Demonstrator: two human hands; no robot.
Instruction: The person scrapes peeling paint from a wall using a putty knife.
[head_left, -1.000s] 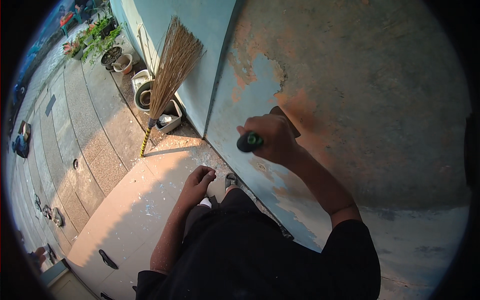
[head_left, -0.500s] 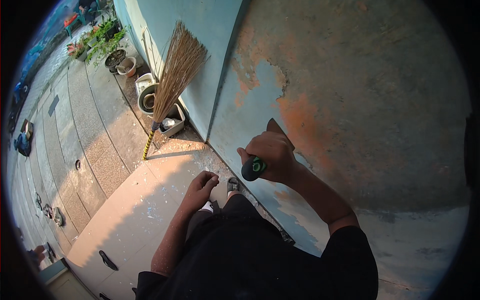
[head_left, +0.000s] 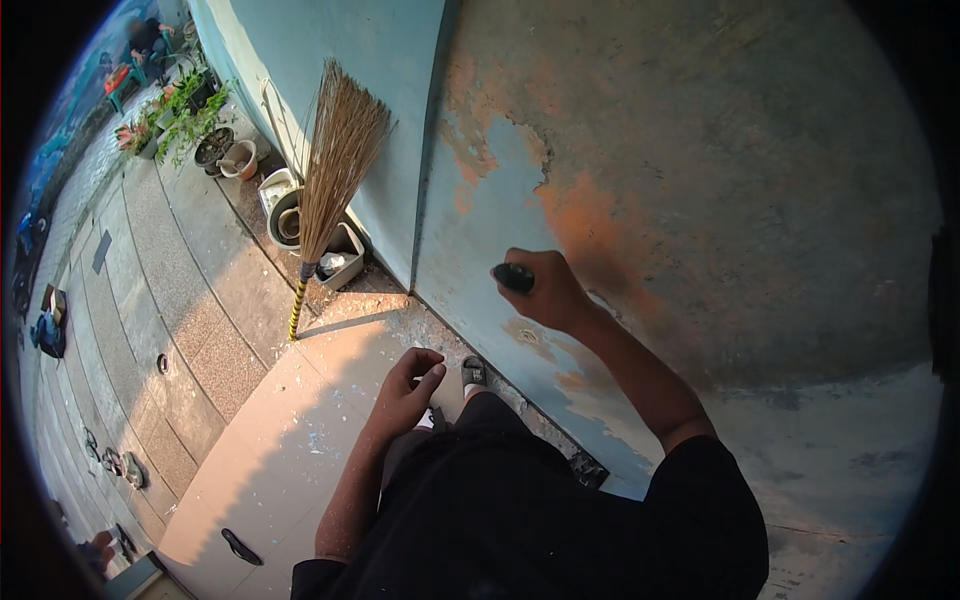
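My right hand (head_left: 552,288) is wrapped round the dark handle of a scraper (head_left: 514,279), held against the wall at the right. The scraper's blade is hidden behind my fist now; the earlier view showed it as a flat metal blade. Peeling light blue paint (head_left: 462,235) surrounds the tool on the left and below. Orange and grey bare plaster (head_left: 590,225) spreads above and to the right of my hand. My left hand (head_left: 405,388) hangs low over the floor with loosely curled fingers, the thumb apart, and nothing visible in it.
A stick broom (head_left: 340,165) leans bristles-up at the wall corner, beside a grey tub (head_left: 343,262) and plant pots (head_left: 238,160). Paint flakes (head_left: 318,440) litter the tiled floor. Loose sandals (head_left: 240,547) lie at lower left. My sandalled foot (head_left: 474,374) stands close to the wall base.
My right hand has shifted slightly up the wall and turned, so the blade no longer shows. My left hand stays low, its fingers a little more curled. The whole view has shifted slightly.
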